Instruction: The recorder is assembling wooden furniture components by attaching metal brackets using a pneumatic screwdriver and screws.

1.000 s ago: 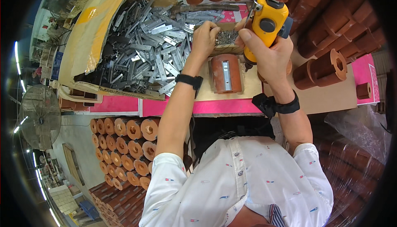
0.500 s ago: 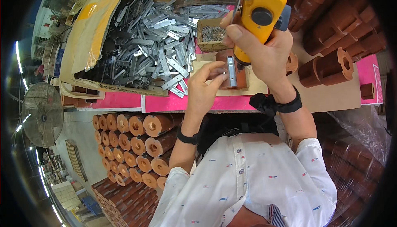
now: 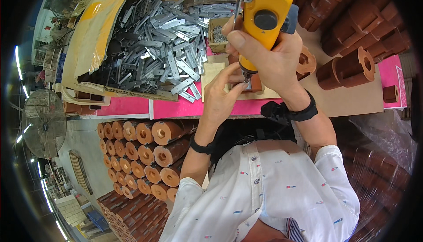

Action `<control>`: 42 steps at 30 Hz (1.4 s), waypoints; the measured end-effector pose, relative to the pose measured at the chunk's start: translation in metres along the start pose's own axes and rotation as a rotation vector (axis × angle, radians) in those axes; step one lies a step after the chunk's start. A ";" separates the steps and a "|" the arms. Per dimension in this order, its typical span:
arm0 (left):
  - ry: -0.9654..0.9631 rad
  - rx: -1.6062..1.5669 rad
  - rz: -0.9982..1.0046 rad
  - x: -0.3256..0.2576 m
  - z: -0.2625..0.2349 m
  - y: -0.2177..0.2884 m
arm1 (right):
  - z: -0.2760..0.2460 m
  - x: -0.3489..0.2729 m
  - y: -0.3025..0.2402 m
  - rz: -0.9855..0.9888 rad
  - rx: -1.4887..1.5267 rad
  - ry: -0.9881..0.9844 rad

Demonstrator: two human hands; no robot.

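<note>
My right hand [image 3: 282,59] is wrapped round a yellow power screwdriver [image 3: 269,32], its bit pointing down. Under the bit lies a reddish-brown block [image 3: 256,83], resting on a pale wooden board [image 3: 211,73]. The metal strip on that block is mostly hidden by my fingers and the tool. My left hand [image 3: 219,97] has thumb and forefinger pinched right at the bit's tip. A tiny shiny piece, seemingly a screw, shows between them, partly covered.
A cardboard box [image 3: 94,43] heaped with metal strips [image 3: 169,43] stands at left. Behind my hands sits a small box of screws [image 3: 217,34]. Brown hollow cylinders [image 3: 346,72] stand or lie at right; more are stacked below the pink tabletop [image 3: 174,109].
The screwdriver in my right hand has moved left and its tip has come to my left fingertips. My left hand has shifted slightly right, over the metal strip.
</note>
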State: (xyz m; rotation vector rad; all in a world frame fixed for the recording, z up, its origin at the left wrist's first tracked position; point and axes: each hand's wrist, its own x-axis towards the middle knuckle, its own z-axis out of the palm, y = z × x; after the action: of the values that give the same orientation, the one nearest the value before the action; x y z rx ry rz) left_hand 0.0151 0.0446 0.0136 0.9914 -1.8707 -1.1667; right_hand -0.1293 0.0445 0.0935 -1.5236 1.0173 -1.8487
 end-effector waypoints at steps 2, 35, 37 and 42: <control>0.000 -0.006 -0.001 0.000 0.001 -0.002 | 0.000 -0.001 0.001 -0.001 0.009 0.001; 0.051 0.202 0.192 0.009 0.005 -0.005 | 0.002 -0.005 0.023 -0.119 -0.077 0.069; 0.051 0.209 0.189 0.008 0.004 -0.006 | 0.002 -0.005 0.023 -0.107 -0.076 0.056; 0.059 0.199 0.177 0.008 0.004 -0.005 | 0.001 -0.006 0.023 -0.135 -0.149 0.038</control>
State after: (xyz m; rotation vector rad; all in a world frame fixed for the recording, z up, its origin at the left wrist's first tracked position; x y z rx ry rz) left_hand 0.0094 0.0378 0.0088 0.9341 -2.0106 -0.8521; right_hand -0.1279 0.0362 0.0714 -1.6873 1.1160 -1.9377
